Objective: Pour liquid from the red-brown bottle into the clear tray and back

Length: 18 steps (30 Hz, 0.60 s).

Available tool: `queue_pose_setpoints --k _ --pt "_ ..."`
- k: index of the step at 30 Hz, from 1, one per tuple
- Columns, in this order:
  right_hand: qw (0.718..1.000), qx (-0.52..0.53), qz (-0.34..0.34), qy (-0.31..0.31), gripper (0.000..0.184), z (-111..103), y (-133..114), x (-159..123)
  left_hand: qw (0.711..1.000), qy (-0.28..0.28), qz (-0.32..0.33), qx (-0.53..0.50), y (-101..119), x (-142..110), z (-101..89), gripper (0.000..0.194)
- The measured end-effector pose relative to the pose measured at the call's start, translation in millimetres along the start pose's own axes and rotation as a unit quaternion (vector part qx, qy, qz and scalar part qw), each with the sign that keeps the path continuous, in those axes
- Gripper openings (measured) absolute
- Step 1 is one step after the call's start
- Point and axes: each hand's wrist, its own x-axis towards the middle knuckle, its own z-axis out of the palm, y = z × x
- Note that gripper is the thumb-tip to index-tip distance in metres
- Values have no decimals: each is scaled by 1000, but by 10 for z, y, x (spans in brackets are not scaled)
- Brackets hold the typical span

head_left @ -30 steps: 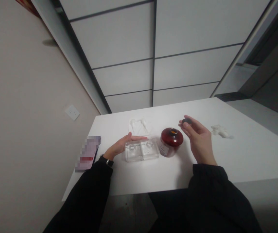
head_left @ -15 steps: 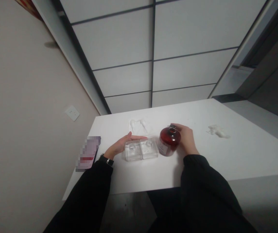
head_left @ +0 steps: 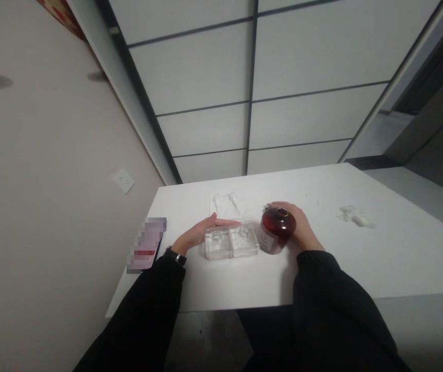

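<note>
Right hand (head_left: 300, 223) has moved behind the red bottle (head_left: 278, 230), grip hidden; left hand (head_left: 200, 232) lies open against the clear case (head_left: 232, 244).

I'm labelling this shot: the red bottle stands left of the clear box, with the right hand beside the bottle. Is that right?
No: the head view shows the red bottle right of the clear box; the right hand is beside the bottle.

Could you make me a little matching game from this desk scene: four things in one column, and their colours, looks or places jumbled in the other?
1. Round bottle
2. Clear box
3. Wristband
4. Socket

A. Black
B. On the wall
C. Dark red, with an open neck
D. See-through, beside the bottle

Pairs: 1-C, 2-D, 3-A, 4-B
</note>
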Motion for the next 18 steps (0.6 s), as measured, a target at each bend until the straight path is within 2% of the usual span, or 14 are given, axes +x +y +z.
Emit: queue_pose_setpoints --k 8,18 --pt "1000 -9 2 -21 29 -27 -55 -12 1000 -1 5 13 -2 1 -6 77" --pt "999 39 -5 -29 36 -53 -102 -49 1000 -3 3 15 22 3 13 76"
